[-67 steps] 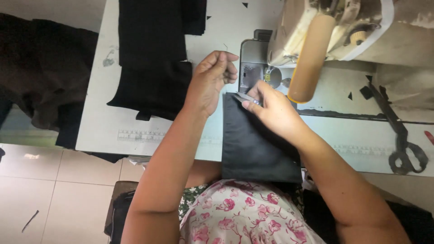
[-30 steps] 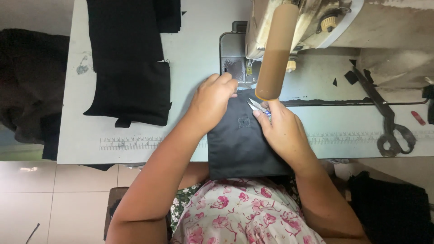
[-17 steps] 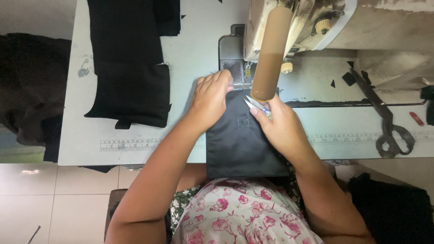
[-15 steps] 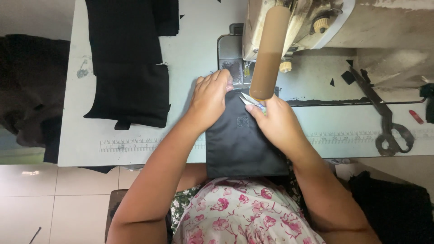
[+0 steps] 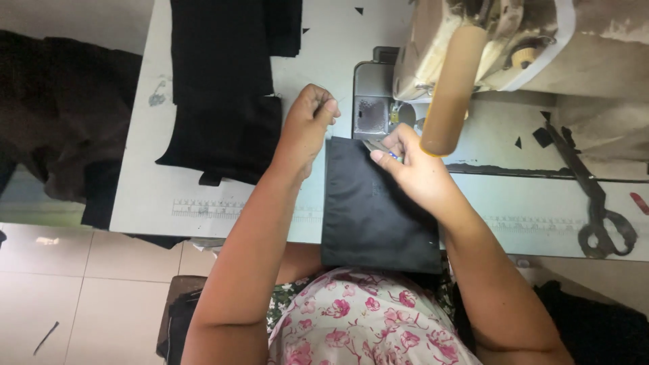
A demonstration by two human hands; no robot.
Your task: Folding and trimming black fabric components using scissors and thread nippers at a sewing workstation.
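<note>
Both hands at the far edge of the black cloth by the sewing machine

Left hand [image 5: 305, 132], fingers curled shut, sits at the far left corner of the flat black rectangular fabric piece [image 5: 375, 203], which lies on the pale surface [image 5: 155, 182] and hangs over its near edge. Right hand [image 5: 411, 165] pinches small metal snips [image 5: 377, 146] at the cloth's far edge, just near the cream sewing machine [image 5: 487, 40]. Black fabric stack [image 5: 223, 101] lies left; large dark scissors [image 5: 595, 196] lie right

Single head-worn view, looking steeply down, close over the sewing table [image 5: 223, 203]
</note>
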